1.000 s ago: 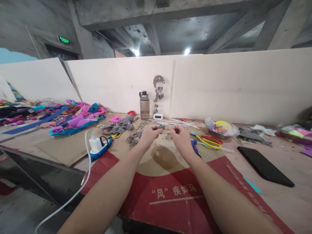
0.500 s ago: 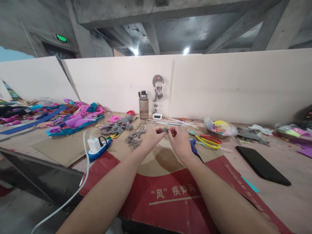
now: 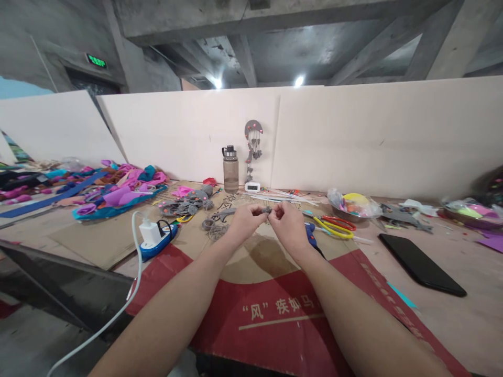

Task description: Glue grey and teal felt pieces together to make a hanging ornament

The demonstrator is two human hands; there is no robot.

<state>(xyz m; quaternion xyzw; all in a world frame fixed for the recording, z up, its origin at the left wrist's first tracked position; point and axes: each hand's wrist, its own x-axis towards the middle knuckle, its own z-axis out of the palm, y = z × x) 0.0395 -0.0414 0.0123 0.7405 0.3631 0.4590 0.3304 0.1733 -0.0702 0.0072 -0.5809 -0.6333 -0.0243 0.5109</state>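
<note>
Between my fingertips is a small grey felt piece (image 3: 269, 209), pinched from both sides above the cardboard (image 3: 245, 262). My left hand (image 3: 247, 220) closes on its left side, thumb and forefinger together. On the other side my right hand (image 3: 287, 222) is closed on it too, its fingers bent. The piece is mostly covered, so its exact shape is hard to make out. Left of my hands lie coils of grey cord (image 3: 216, 229). Partly behind my right hand sits a blue glue gun (image 3: 312, 233).
Yellow-handled scissors (image 3: 338, 230) and red-handled pliers (image 3: 340, 222) lie to the right, near a black phone (image 3: 420, 264). A blue power strip (image 3: 159, 243) with a white cable is at left. A water bottle (image 3: 231, 173) and grey hanging ornament (image 3: 253, 128) stand behind.
My right fingers have curled in closer over the grey felt piece, which shows less now. The whole view has shifted very slightly; the other things stay put.
</note>
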